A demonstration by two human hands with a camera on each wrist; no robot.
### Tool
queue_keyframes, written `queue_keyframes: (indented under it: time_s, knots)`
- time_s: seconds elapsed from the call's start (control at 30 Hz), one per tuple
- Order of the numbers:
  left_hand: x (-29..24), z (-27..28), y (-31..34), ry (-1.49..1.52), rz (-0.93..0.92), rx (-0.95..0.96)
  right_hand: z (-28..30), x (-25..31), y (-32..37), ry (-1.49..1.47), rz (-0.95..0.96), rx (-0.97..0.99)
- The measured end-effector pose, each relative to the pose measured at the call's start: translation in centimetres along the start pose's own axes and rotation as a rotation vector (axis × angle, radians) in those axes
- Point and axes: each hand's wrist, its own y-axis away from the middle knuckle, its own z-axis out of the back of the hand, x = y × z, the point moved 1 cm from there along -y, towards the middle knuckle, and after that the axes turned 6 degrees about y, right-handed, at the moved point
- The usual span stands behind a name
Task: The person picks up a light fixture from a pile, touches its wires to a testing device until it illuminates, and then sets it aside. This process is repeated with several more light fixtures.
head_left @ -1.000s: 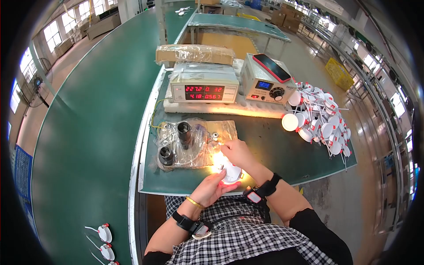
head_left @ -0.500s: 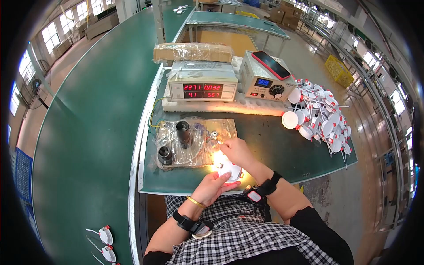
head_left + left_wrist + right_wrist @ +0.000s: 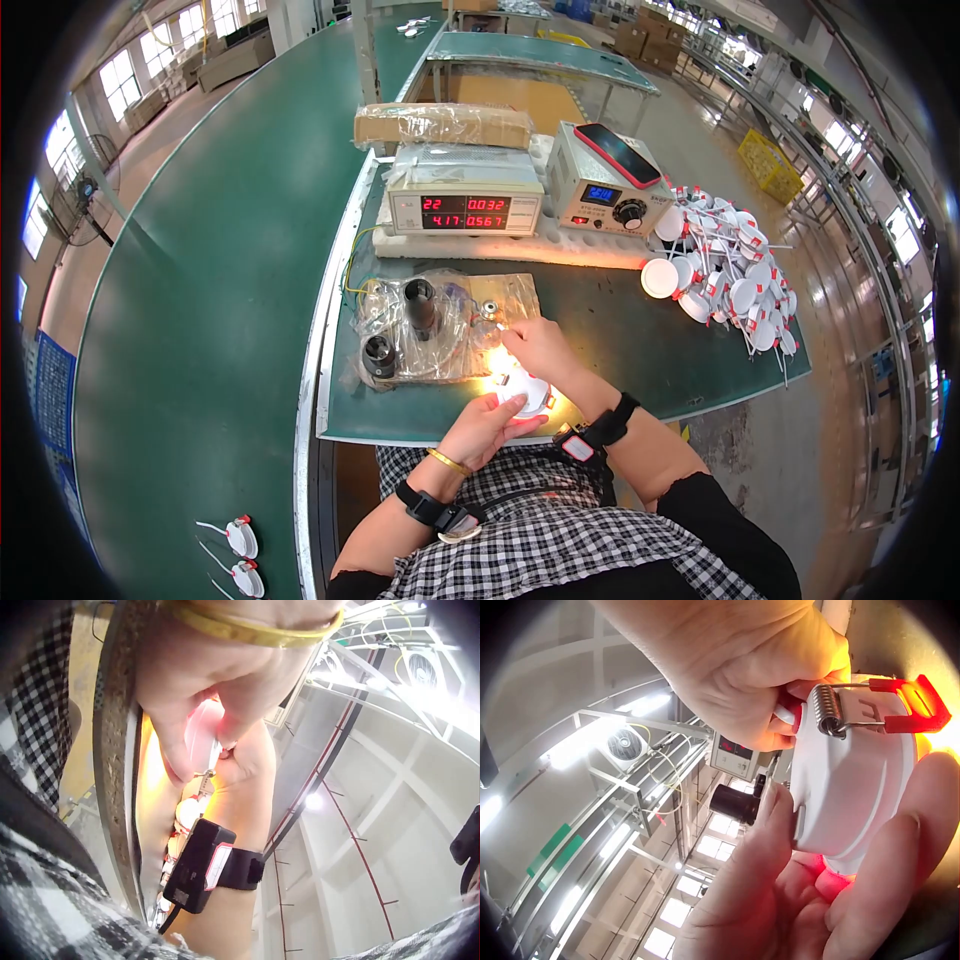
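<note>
Green bench (image 3: 620, 350) in front of the power meter (image 3: 465, 212): I'm cupping the lit downlight (image 3: 525, 388) in my left hand (image 3: 482, 428), fingers curled round it, while my right hand (image 3: 540, 345) is pinching its spring clip (image 3: 832, 709).

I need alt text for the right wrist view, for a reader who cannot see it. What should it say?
A white round lamp glows between two hands: the left hand cups it from below, and the right hand pinches its edge beside a red-tipped metal spring clip. A black cylinder and a meter show behind.
</note>
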Motion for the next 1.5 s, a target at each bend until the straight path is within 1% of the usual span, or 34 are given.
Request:
queue_keyframes:
  time_s: [0.27, 0.37, 0.43, 0.57, 0.67, 0.77, 0.87, 0.93, 0.97, 1.03, 1.07, 1.4, 1.5]
  knots:
    - [-0.1, -0.2, 0.0, -0.018, 0.015, -0.012, 0.0, 0.0, 0.1, -0.014, -0.005, -0.009]
    - [-0.1, -0.3, 0.0, -0.021, 0.017, -0.016, -0.1, -0.2, 0.0, 0.022, -0.015, 0.001]
    - [-0.1, -0.2, 0.0, -0.019, 0.013, -0.013, -0.5, -0.8, -0.2, 0.027, 0.031, -0.045]
    - [-0.1, -0.2, 0.0, -0.031, 0.025, -0.027, -0.5, -0.6, -0.1, 0.018, 0.040, -0.049]
    - [-0.1, 0.0, 0.0, -0.011, 0.023, -0.011, -0.5, -0.5, -0.1, 0.016, 0.059, -0.067]
    - [0.0, 0.1, 0.0, 0.008, 0.026, 0.002, -0.3, -0.2, 0.0, -0.003, 0.038, -0.055]
    - [-0.1, 0.1, 0.1, -0.015, 0.023, 0.050, -0.3, -0.3, 0.1, -0.005, 0.030, -0.060]
    - [-0.4, -0.2, 0.1, 0.059, 0.030, 0.076, -0.5, -0.7, 0.0, 0.021, 0.107, -0.101]
    - [-0.4, -0.2, 0.1, 0.060, 0.038, 0.075, -0.4, -0.5, 0.1, 0.020, 0.099, -0.101]
    - [-0.4, -0.3, 0.0, 0.116, 0.030, 0.073, -0.1, 0.0, 0.2, 0.034, 0.018, -0.019]
    - [-0.5, -0.5, 0.1, 0.110, 0.025, 0.084, -0.1, 0.0, 0.2, 0.031, 0.013, -0.020]
    - [-0.4, -0.6, 0.2, 0.099, 0.022, 0.069, -0.2, -0.2, 0.4, 0.035, 0.024, -0.071]
    - [0.0, 0.1, 0.0, 0.012, 0.030, 0.072, 0.0, 0.1, 0.4, 0.025, 0.019, -0.061]
